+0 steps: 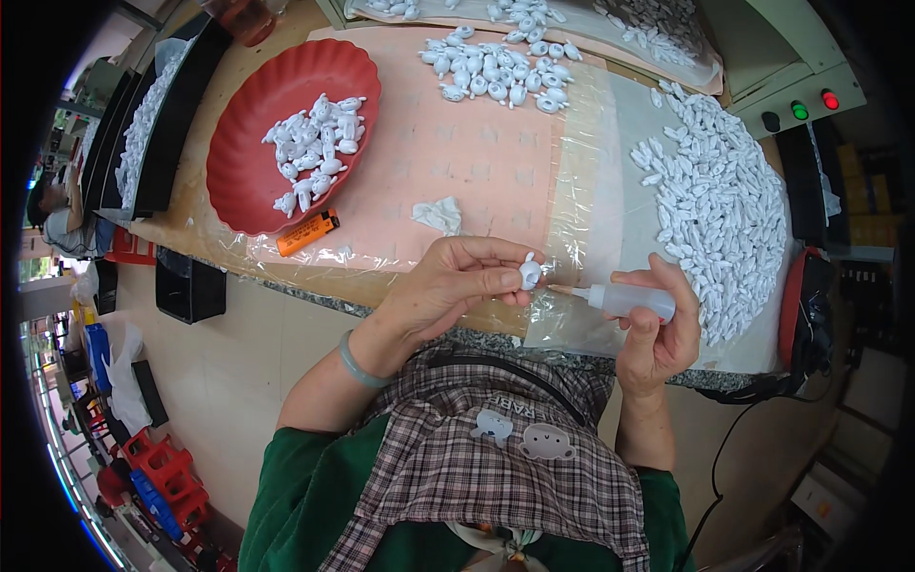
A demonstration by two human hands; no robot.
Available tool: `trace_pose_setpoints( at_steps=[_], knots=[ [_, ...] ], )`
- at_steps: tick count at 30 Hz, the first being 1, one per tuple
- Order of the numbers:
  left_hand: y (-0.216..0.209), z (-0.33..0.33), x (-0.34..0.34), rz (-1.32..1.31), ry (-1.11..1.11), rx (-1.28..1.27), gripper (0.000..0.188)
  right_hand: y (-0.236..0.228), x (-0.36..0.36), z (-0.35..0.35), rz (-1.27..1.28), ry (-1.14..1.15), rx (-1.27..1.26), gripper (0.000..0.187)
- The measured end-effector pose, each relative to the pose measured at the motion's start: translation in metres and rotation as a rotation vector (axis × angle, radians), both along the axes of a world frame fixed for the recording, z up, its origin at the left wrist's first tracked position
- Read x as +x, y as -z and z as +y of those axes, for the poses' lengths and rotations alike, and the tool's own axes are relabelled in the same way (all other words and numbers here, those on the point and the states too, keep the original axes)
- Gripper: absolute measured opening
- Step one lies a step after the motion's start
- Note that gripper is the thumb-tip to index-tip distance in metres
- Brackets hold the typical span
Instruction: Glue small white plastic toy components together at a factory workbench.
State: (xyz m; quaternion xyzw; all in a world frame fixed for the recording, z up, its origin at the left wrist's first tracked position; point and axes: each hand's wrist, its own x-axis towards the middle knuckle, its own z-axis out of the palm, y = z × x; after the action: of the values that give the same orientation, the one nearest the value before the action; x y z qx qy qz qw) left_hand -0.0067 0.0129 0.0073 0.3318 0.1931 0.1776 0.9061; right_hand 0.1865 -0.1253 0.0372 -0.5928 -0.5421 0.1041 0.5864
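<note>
My left hand [467, 278] pinches a small white figurine piece [531, 273] between thumb and fingers, just over the table's near edge. In my right hand [660, 324] is a translucent squeeze bottle [633, 302] with a narrow nozzle, tilted sideways. Its tip points left and ends close beside the figurine piece; whether they touch I cannot tell. A crumpled white tissue [438, 215] lies beyond my left hand. To the right, small elongated white parts [720, 219] are heaped on a pale sheet. Several rounded white figurine pieces [496, 71] are grouped at the far middle.
At the left, a red scalloped bowl [229, 162] holds white figurines, with an orange box-shaped item [308, 233] beside it. Black trays [157, 181] line the far left. A grey metal housing with coloured buttons [810, 105] stands far right. Clear film [572, 172] covers part of the table.
</note>
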Motion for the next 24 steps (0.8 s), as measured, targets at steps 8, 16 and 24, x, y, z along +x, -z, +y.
trace_pose_setpoints(
  at_steps=[8, 16, 24],
  knots=[
    [0.0002, -0.0002, -0.0004, 0.020, 0.009, 0.031, 0.028, 0.0003, -0.0001, 0.0002, -0.038, 0.002, 0.001, 0.049],
    [-0.0006, 0.0001, 0.0004, 0.031, 0.013, 0.025, 0.030, -0.0022, -0.0002, 0.0013, -0.055, -0.016, -0.010, 0.048],
    [-0.0004, 0.0014, -0.0004, 0.055, 0.041, 0.042, 0.031, -0.0032, -0.0002, 0.0027, -0.053, -0.036, -0.005, 0.047]
  ],
)
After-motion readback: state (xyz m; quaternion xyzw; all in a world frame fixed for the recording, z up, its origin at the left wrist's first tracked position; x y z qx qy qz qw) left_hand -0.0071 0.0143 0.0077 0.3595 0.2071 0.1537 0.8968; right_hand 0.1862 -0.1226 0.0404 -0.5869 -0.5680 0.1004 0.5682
